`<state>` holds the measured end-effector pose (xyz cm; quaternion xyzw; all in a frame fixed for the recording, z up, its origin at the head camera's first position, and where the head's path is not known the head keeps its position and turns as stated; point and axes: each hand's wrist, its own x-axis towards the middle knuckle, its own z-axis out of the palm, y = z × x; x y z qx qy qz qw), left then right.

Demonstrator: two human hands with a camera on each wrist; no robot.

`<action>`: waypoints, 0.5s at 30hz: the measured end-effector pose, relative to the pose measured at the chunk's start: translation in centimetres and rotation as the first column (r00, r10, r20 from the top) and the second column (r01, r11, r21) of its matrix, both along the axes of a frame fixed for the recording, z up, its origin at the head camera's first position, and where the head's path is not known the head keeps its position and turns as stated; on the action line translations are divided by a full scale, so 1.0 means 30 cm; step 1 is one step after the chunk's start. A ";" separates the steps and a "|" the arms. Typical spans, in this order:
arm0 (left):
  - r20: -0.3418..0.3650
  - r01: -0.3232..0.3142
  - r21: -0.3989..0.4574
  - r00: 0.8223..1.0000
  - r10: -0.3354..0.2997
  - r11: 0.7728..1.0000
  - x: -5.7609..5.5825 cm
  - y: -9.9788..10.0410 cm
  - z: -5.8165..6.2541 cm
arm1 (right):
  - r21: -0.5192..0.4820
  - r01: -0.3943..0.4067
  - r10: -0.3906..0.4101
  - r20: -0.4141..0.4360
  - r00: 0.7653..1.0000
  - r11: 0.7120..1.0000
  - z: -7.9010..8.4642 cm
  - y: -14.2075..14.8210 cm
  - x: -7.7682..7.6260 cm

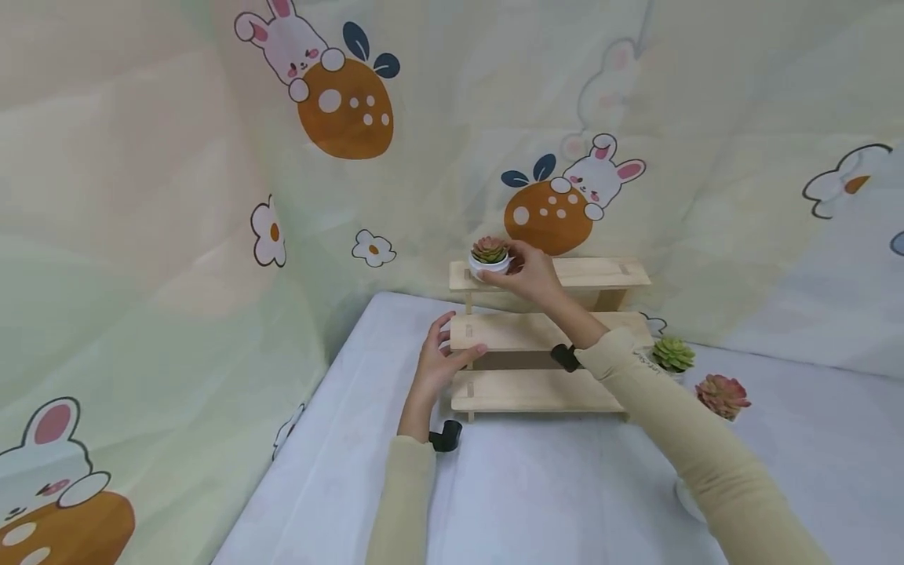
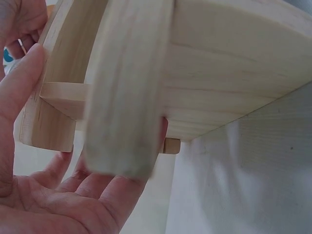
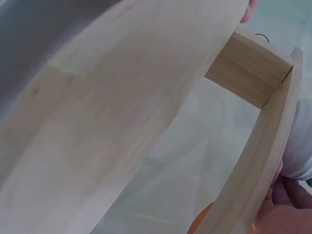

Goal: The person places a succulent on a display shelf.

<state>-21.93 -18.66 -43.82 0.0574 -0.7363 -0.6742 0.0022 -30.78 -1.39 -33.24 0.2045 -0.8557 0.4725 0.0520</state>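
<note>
A three-tiered light wooden display stand stands on the white-covered table. At the left end of its middle tier, my left hand holds the board, thumb along the front and fingers around the end. The left wrist view shows that hand's fingers beneath the wood. My right hand pinches a small succulent in a white pot from its right side, at the left end of the top tier. In the right wrist view the white pot shows beside the top board's edge.
Right of the stand are a green succulent and a reddish succulent, partly behind my right sleeve. A white rounded object shows below that sleeve. A rabbit-printed cloth hangs close behind the stand.
</note>
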 end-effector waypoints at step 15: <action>-0.017 0.032 -0.007 0.999 -0.032 0.999 -0.005 0.011 -0.015 | -0.075 -0.003 0.005 0.026 1.000 0.997 -0.028 0.027 0.019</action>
